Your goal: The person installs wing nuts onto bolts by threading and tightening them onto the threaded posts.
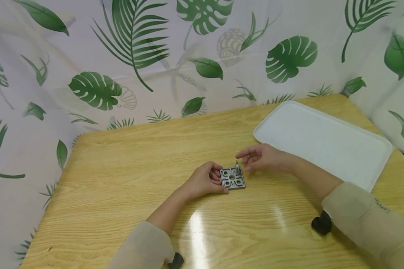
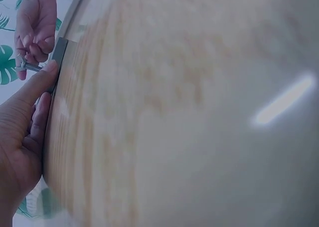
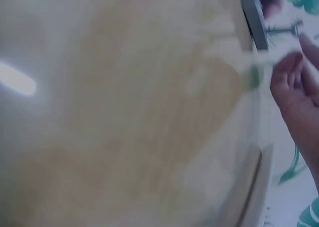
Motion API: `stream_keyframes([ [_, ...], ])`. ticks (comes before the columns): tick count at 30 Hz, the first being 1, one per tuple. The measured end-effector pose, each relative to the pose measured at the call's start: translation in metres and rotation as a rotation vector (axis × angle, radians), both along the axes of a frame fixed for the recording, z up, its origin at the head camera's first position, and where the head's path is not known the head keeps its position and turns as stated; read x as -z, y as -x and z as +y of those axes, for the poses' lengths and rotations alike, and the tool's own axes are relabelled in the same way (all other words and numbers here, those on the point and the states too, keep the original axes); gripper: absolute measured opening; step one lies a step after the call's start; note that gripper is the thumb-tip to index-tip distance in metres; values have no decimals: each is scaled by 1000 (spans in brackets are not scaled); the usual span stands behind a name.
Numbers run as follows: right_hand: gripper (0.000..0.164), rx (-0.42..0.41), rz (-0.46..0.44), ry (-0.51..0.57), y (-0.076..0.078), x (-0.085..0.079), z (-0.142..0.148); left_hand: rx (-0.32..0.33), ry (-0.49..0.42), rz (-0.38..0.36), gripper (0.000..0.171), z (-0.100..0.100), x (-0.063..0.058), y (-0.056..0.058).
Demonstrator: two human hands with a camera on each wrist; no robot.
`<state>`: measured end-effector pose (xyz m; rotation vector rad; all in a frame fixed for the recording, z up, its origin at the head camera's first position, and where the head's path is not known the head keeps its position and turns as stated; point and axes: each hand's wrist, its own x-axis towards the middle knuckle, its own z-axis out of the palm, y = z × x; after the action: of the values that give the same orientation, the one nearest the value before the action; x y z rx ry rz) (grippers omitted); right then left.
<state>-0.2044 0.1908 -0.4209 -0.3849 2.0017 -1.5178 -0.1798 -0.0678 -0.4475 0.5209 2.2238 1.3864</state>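
A small square grey metal plate (image 1: pixel 233 186) with several round holes lies on the wooden table. My left hand (image 1: pixel 204 180) grips it from the left, thumb along its near edge and fingers at its far left side. Upright from the plate's far right corner stands a thin metal bolt (image 1: pixel 237 166); its free end widens into a small crosspiece, seen in the right wrist view on the bolt (image 3: pixel 283 30). Beside that end is my right hand (image 1: pixel 262 158), index finger extended and the other fingers loosely bent, the fingertip right at the bolt's top.
A large white tray (image 1: pixel 323 130) lies at the table's back right, behind my right forearm. The wooden table (image 1: pixel 121 179) reaches back to a leaf-print cloth (image 1: pixel 168 82). Dark wrist devices (image 1: pixel 322 223) show under both sleeves.
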Motion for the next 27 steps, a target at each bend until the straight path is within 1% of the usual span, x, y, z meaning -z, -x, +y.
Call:
stream_keyframes([
  [3, 48, -166, -33, -45, 17, -6, 6, 0, -3, 0, 68, 0, 1, -1],
  [5, 45, -240, -37, -76, 26, -9, 6, 1, -3, 4, 68, 0, 2, -1],
  [8, 44, -302, -62, -77, 34, -10, 3, 4, -7, 2, 68, 1, 2, -1],
  [11, 46, -333, -83, -47, 37, -9, -2, 9, -6, -3, 69, 2, 1, 0],
  [14, 45, -334, -74, -18, 37, -6, -5, 12, -3, -9, 69, 2, 0, 1],
  [16, 40, -323, -35, -19, 37, -4, -7, 10, -5, -13, 69, 3, 0, 1],
  [19, 32, -303, 45, -36, 35, -2, -9, 1, -8, -18, 69, 2, -1, 1],
  [21, 28, -292, 114, -49, 34, 0, -9, -2, -12, -20, 69, 1, -1, 0],
  [24, 26, -243, 208, -80, 28, 3, -10, -8, -13, -16, 69, -1, 0, 0],
  [27, 24, -141, 279, -140, 17, 5, -10, -9, -11, -16, 68, 0, 1, 0],
])
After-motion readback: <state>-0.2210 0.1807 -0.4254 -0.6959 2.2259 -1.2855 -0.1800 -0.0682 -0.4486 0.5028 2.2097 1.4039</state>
